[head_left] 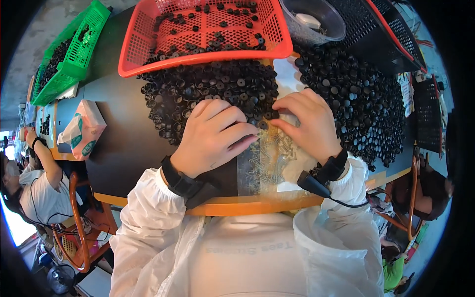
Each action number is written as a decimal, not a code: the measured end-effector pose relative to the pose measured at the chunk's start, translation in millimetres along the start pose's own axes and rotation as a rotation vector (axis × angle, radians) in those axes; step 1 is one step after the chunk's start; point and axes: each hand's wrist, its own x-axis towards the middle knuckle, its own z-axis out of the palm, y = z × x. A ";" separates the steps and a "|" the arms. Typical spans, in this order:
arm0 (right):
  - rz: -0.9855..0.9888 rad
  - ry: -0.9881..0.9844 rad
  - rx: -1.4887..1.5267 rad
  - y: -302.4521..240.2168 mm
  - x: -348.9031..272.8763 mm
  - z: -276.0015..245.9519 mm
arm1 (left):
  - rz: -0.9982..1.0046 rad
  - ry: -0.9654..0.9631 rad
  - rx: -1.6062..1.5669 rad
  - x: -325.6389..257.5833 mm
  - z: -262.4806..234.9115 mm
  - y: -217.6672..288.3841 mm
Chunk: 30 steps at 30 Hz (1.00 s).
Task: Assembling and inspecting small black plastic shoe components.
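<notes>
My right hand [310, 124] pinches a small black round part [271, 115] between thumb and forefinger, at the near right edge of a heap of black round parts [208, 89]. Just left of it, my left hand [213, 134] has its fingers curled together, tips close to that part. Whatever those fingertips hold, if anything, is hidden or too small to make out. Below and between both hands lies a scatter of small metal screws [269, 166] on a clear sheet. A second heap, of glossy black caps [354, 96], spreads to the right of my right hand.
Behind the heaps stands a red basket [123, 62] with black parts inside, beside a clear plastic tub [336, 32] and black crates [366, 24]. To the left are a tissue pack [89, 131] and a green basket [74, 69]. Another person [42, 183] sits at far left.
</notes>
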 end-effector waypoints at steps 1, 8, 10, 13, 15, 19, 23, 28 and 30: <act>0.008 -0.006 0.005 0.4 -0.8 1.6 | 0.048 -0.009 -0.019 0.1 0.6 1.1; -0.033 0.044 -0.016 1.7 0.7 -2.1 | 0.128 -0.149 -0.040 1.6 5.3 5.2; -0.047 0.090 -0.027 3.1 1.3 -3.2 | 0.144 -0.155 -0.020 1.2 7.8 7.8; -0.029 0.111 -0.016 2.4 0.7 -3.6 | 0.170 -0.167 -0.035 1.7 8.7 7.2; -0.029 0.124 0.007 2.1 0.8 -2.1 | 0.178 -0.180 -0.036 1.5 7.7 6.8; 0.017 0.119 0.066 -0.6 1.2 -0.8 | 0.191 -0.204 0.022 1.1 5.1 10.1; 0.033 0.112 0.105 -0.8 -1.0 0.1 | 0.173 -0.170 0.024 -0.9 8.9 8.4; 0.009 0.130 0.069 -7.4 4.1 -2.9 | 0.250 -0.271 -0.069 -0.5 4.3 9.6; -0.018 0.130 0.065 -3.7 3.5 -0.9 | 0.244 -0.276 -0.075 -0.8 3.7 8.6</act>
